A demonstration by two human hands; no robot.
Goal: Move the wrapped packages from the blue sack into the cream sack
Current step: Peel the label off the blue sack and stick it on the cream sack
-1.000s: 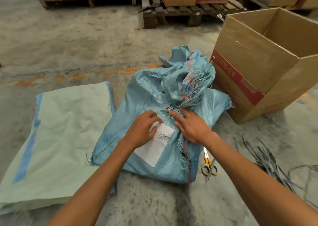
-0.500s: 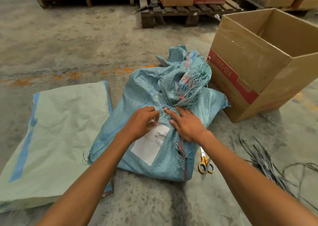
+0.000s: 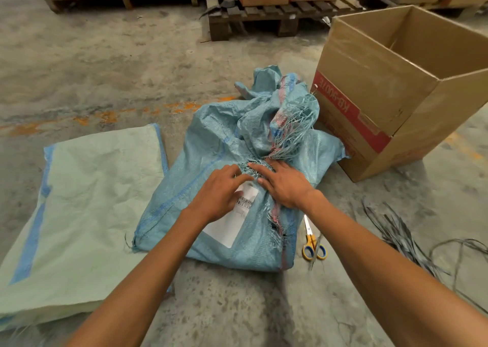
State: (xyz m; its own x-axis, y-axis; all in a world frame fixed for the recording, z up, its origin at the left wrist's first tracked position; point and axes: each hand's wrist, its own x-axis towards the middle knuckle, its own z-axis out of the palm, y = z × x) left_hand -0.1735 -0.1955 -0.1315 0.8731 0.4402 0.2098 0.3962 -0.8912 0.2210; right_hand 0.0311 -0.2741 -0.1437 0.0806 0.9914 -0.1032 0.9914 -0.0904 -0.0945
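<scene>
A bulging blue woven sack (image 3: 211,156) lies on the concrete floor in front of me, its frayed mouth bunched up at the far end. A white label (image 3: 232,222) with a barcode is stuck on its top. My left hand (image 3: 219,193) rests on the sack over the label's upper end, fingers reaching to the frayed cut edge. My right hand (image 3: 282,182) lies flat beside it, fingertips on the same frayed edge. The cream sack (image 3: 87,206) lies flat to the left. No wrapped packages show; the blue sack hides its contents.
Yellow-handled scissors (image 3: 313,243) lie on the floor just right of the blue sack. An open cardboard box (image 3: 390,87) stands at the right. Loose dark strapping (image 3: 396,230) trails at the far right. Wooden pallets (image 3: 274,13) with cartons stand behind.
Both hands have slid up the sack toward the frayed cut edge and closer together; the left hand now covers more of the label's top.
</scene>
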